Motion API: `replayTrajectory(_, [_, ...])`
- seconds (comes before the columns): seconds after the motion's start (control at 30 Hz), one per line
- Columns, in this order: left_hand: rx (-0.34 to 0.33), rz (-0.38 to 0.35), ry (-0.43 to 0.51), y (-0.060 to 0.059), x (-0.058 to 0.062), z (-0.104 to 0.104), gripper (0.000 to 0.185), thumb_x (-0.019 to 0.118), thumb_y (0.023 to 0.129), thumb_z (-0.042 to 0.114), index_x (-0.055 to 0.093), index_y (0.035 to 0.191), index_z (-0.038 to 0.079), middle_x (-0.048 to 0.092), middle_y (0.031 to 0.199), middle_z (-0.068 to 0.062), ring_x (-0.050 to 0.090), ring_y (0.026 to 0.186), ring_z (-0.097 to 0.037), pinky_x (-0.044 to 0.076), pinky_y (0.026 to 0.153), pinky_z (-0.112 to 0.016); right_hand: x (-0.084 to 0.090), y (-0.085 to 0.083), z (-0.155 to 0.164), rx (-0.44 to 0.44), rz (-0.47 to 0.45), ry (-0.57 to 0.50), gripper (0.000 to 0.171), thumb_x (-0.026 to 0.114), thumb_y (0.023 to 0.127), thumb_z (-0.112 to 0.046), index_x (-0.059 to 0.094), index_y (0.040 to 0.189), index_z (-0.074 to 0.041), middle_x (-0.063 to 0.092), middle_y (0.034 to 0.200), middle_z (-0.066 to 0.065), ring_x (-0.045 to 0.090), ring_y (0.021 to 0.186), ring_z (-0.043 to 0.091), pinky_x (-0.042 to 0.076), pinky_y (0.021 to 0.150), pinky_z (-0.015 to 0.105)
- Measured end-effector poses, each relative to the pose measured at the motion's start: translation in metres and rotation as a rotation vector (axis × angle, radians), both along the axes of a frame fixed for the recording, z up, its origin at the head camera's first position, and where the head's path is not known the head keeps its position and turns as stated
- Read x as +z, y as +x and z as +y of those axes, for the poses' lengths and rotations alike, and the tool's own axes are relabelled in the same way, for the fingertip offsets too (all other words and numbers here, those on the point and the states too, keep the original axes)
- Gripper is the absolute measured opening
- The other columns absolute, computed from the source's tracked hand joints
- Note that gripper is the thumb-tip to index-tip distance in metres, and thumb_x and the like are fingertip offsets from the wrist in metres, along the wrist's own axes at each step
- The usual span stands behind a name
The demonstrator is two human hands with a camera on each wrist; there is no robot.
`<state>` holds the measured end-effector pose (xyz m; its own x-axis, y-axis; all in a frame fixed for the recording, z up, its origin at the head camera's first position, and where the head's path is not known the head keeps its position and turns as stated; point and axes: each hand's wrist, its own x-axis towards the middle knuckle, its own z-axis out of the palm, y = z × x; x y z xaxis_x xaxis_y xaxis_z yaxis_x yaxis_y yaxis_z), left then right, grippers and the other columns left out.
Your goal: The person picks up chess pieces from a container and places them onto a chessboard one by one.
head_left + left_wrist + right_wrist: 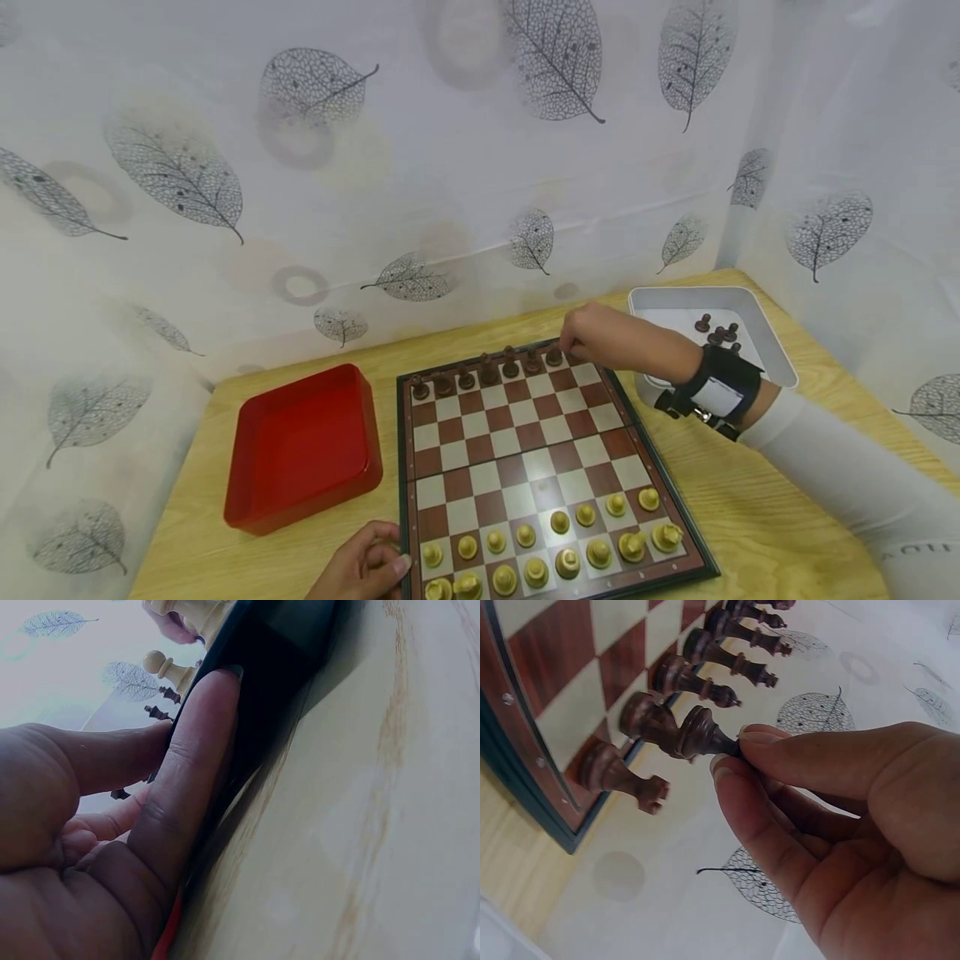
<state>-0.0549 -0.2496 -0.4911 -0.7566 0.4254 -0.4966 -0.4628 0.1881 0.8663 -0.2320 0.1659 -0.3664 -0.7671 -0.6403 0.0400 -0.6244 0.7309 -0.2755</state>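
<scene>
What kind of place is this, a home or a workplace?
Probably a small staged recording corner, not clearly a home: a wooden table closed in by a leaf-print curtain, with a chessboard and two trays, red and white.

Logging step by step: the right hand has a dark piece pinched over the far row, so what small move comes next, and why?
Probably lower the dark piece onto the far-row square beneath it, then loosen the grip. The right hand pinches its top beside the dark row, while the left hand steadies the chessboard edge.
</scene>
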Motion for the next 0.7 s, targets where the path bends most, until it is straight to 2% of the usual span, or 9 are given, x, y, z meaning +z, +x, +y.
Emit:
replayTrajectory(0.17, [-0.019, 0.017, -0.004, 0.000, 0.001, -0.001, 0.046, 0.065, 0.102, 0.026, 0.044, 0.131, -0.003, 0.068, 0.089, -0.001, 0.068, 0.075, -0.012, 0.058, 0.068, -0.025, -0.009, 0.000, 0.001, -0.028, -0.048, 0.021, 0.015, 0.067, 0.092, 0.007, 0.080, 0.097, 0.001, 0.078, 0.099, 0.014, 0.075, 0.088, 0.024, 0.061, 0.075, 0.033])
replayTrajectory(0.43, [-0.020, 0.030, 0.014, 0.000, 0.001, 0.000, 0.043, 0.063, 0.104, 0.023, 0.044, 0.132, -0.004, 0.068, 0.088, -0.001, 0.068, 0.075, -0.011, 0.057, 0.067, -0.024, -0.019, -0.002, 0.008, -0.022, -0.058, 0.046, 0.015, 0.069, 0.091, 0.007, 0.081, 0.096, -0.001, 0.078, 0.098, 0.013, 0.075, 0.088, 0.025, 0.062, 0.077, 0.034])
replayTrajectory(0.7, [-0.016, 0.014, 0.008, 0.000, 0.000, 0.000, 0.044, 0.063, 0.103, 0.025, 0.044, 0.132, -0.003, 0.069, 0.089, 0.000, 0.068, 0.075, -0.011, 0.058, 0.068, -0.025, -0.027, -0.002, 0.010, -0.037, -0.093, 0.056, 0.015, 0.068, 0.092, 0.007, 0.081, 0.094, -0.001, 0.079, 0.096, 0.012, 0.074, 0.083, 0.020, 0.060, 0.072, 0.032])
